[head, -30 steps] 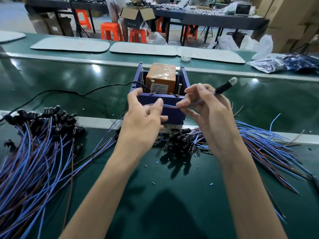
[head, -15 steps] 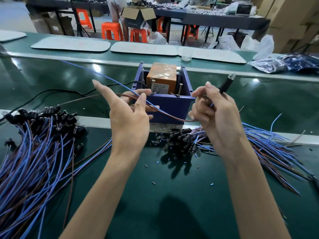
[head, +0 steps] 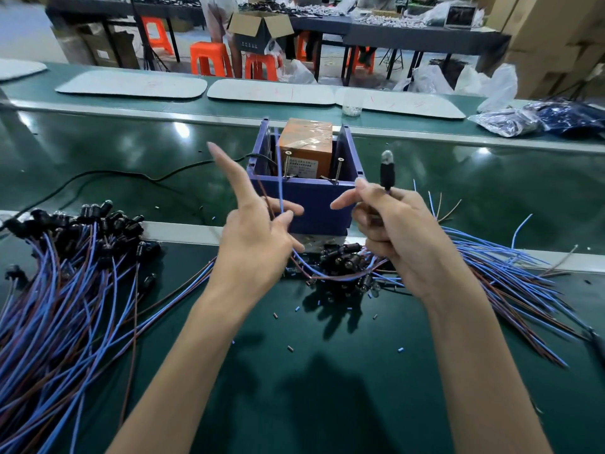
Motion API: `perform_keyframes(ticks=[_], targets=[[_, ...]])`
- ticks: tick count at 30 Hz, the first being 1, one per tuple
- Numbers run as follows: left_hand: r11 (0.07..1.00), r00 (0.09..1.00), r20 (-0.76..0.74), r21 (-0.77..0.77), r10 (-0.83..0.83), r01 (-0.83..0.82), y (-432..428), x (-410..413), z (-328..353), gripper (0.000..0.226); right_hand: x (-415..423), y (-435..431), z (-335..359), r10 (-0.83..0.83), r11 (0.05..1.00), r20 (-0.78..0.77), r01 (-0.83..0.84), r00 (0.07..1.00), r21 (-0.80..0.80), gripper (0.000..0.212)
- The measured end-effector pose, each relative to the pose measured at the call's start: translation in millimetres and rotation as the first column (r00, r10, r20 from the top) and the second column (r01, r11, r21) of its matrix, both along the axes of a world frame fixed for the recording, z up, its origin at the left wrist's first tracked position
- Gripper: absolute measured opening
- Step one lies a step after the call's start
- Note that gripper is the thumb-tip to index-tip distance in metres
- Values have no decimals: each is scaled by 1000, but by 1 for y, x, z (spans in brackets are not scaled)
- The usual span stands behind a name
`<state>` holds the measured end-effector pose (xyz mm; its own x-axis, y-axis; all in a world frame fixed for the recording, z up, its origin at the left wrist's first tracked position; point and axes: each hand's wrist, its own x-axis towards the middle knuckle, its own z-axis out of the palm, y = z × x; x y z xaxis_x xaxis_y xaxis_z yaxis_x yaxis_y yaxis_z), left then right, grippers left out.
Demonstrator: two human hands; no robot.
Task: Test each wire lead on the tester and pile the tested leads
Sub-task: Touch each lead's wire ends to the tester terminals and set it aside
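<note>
Test step: right hand (head: 402,231) grips the lead's lamp end (head: 387,172) just right of the tester (head: 304,204); left hand (head: 258,224) pinches its wires (head: 280,188) at the tester's front-left corner; tip contact with the screws (head: 287,163) unclear; next needs both tips seated, then onto the pile (head: 65,290) left of the tester.

Single head-worn wide-angle view, facing forward and down across the bench (head: 327,404)

The camera sits above and behind the person's forearms, which rise from the bottom edge to the left hand (head: 255,231) and right hand (head: 399,231) at mid-frame; it is near enough that the wire lead (head: 387,173) held between them shows its clear tip. The blue tester box (head: 314,204) lies straight ahead just past the hands, wire piles (head: 65,290) run off both side edges, the far tables (head: 425,37) and orange stools (head: 209,60) sit small along the top, and straight bench edges bow toward the corners
</note>
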<state>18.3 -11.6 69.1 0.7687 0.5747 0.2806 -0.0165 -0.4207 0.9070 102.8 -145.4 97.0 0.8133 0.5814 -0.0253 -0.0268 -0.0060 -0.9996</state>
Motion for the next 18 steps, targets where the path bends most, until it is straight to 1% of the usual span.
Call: perform_keyframes(ticks=[3,5,6,8,12,14,16,18], targets=[[980,971,-134,-23,-200,199,-3,2,-7,102,-1,1,-2,-26,988,31,30,999,-154,36],[955,935,-197,-19,-294,296,-6,3,-9,92,-2,2,-3,-34,972,48,44,998,-229,33],[946,927,-208,15,-313,323,-6,4,-9,85,-2,3,-3,-38,971,44,47,998,-233,31],[932,925,-184,83,-332,352,-8,4,-8,71,-2,4,-4,-57,977,28,62,998,-203,28],[940,939,-110,66,-327,335,-8,5,-10,57,0,3,-6,-93,977,37,98,995,-191,25],[928,926,-119,66,-358,367,-8,5,-10,51,0,2,-6,-106,978,52,114,993,-177,22],[898,897,-161,93,-412,429,-9,3,-8,45,0,3,-7,-121,978,76,132,990,-162,17],[894,892,-177,100,-415,436,-11,2,-8,37,0,3,-9,-136,973,107,153,985,-175,12]])
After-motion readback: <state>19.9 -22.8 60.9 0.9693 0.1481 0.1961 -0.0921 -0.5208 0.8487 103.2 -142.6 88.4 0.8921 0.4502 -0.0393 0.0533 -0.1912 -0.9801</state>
